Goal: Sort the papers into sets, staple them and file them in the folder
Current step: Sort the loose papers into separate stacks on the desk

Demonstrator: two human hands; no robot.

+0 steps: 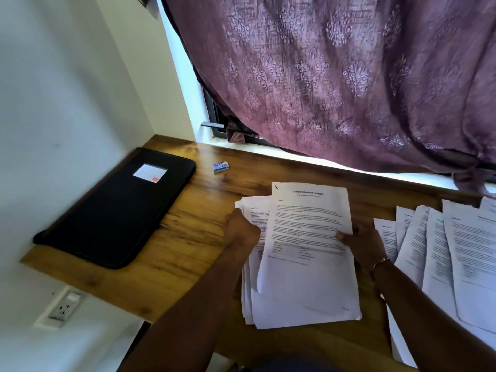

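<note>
Now our right hand (362,245) pinches the white printed top sheet (308,224), our left hand (241,229) grips the white paper stack (308,311) beneath, and the black zippered folder (115,210) lies well left of that hand.

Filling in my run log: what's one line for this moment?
step: sorting | left hand: holds stack edge | right hand: pinches top sheet | folder: closed, far left | other papers: fanned at right

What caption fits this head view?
Left hand and right hand grip a paper stack on the desk; black folder lies closed nearby.
</note>
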